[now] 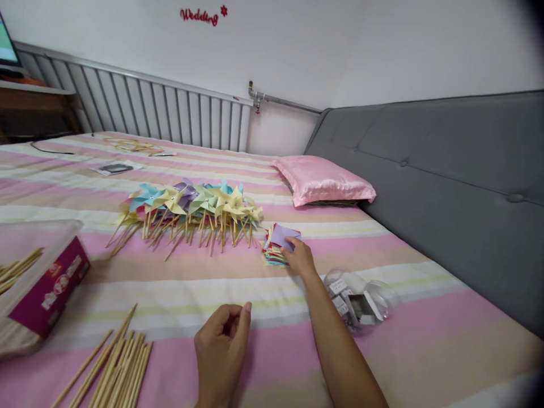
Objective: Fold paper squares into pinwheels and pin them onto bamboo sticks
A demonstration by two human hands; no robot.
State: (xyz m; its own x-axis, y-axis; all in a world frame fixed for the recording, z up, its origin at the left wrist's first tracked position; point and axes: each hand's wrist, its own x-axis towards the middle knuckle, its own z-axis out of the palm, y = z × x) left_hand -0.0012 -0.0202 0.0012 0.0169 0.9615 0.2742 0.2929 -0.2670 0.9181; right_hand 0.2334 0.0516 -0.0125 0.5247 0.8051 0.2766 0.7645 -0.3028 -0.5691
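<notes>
Head view, and here's the right hand (300, 258) out at the stack (271, 249), fingers bent down over the purple top sheet (281, 234) at its near right side! Is that a pinch or only a touch? Can't tell from here; the fingertips and thumb aren't clear enough. The left hand (224, 345) sits lower down, curled in a loose fist, nothing to be seen in it.

The stack lies on the striped bed (178, 289), just right of the pinwheels (204, 201) and beyond the clear pack (361, 306). Looks like paper in purple, red, yellow and blue, and it's a ragged pile, edges poking out all round. Each piece should be next to nothing in weight, thin, a bit springy, quick to crease or tear under a hard squeeze. Smooth faces ought to slide over one another, so a careless push could fan the whole lot across the cloth, and the soft bed gives it no firm backing.

Where to take hold? That overhanging edge of the top sheet, surely: thumb below, fingertip above, light pressure, peeling one piece clear. For the lot together, it's opposite sides, squeezed gently and evenly. The sticks (123, 371) at near left look far stiffer, well apart from the stack.
</notes>
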